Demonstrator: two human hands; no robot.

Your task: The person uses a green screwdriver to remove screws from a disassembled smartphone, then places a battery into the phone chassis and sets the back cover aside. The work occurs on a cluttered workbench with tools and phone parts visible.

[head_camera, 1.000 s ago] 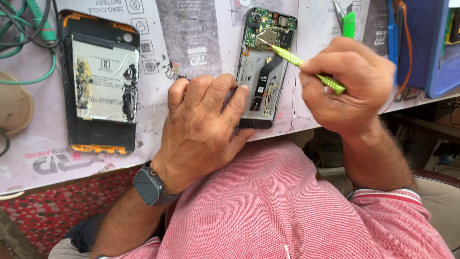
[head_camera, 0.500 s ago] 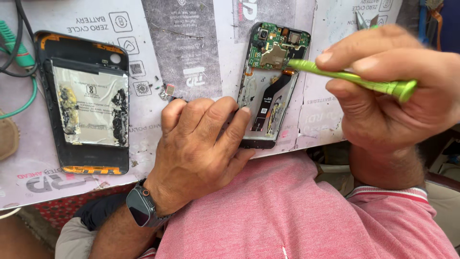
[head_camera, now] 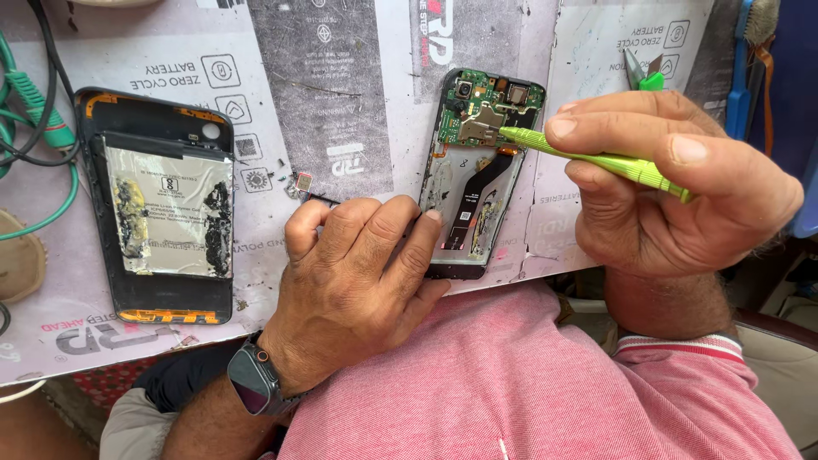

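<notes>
Fingers of the left hand (head_camera: 354,281) lie close together and curled, their tips pressed against the lower left edge of the opened black smartphone with its back cover removed (head_camera: 477,175), pinning it flat; a dark smartwatch with a grey band (head_camera: 254,381) sits on that wrist just above the pink ribbed shirt (head_camera: 528,383) that fills the near edge of the view. Fingers of the right hand (head_camera: 673,192) are clamped on a slim bright-green plastic tool (head_camera: 596,158), thumb beneath and forefinger along the top, with the shaft running up and left from the grip. Its pointed tip touches the metal shield on the green circuit board at the upper end of the phone, beside the camera module. Below the board, a dark flat ribbon cable runs down the phone's bare inner frame towards the left fingertips.

The phone lies near the front edge of a worn grey printed work mat (head_camera: 341,111), upright along its length and slightly tilted. A tiny loose metal part (head_camera: 302,181) rests on the mat just beyond the left knuckles. Well apart to the left lies a detached black phone back cover with torn silver foil and adhesive residue inside (head_camera: 162,204). Green and black cables (head_camera: 38,111) curl at the far left edge. Green-handled tweezers (head_camera: 643,75) lie at the far right, above the right hand.
</notes>
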